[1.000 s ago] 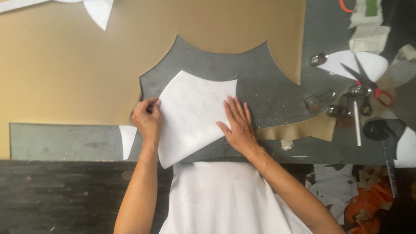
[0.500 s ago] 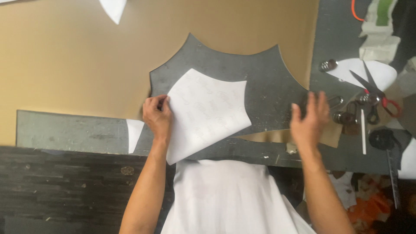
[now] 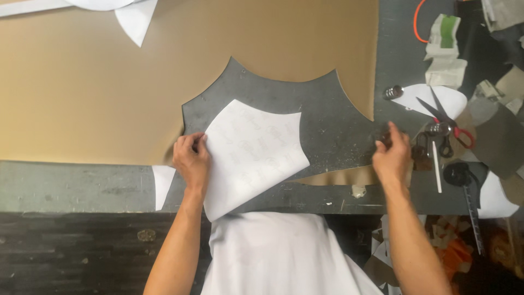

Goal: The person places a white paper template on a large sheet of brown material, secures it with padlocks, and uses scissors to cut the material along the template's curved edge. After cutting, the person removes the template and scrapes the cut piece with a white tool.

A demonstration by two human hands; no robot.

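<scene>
Pattern: white paper pattern piece (image 3: pixel 255 153) lies on the dark worktable (image 3: pixel 82 186), inside the notch cut from the tan sheet (image 3: pixel 109 82), its lower corner over the near edge.
Left hand (image 3: pixel 192 163): fingers pinched on the pattern's left edge, pinning it flat.
Right hand (image 3: pixel 391 155): fingers curled at a small metal weight (image 3: pixel 385 135) near the right edge; grip unclear.
Scissors (image 3: pixel 445 121): just beyond, on white scrap.

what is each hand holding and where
Left hand pinches the white paper pattern at its left edge. Right hand reaches among small metal weights; its hold cannot be told.
</scene>
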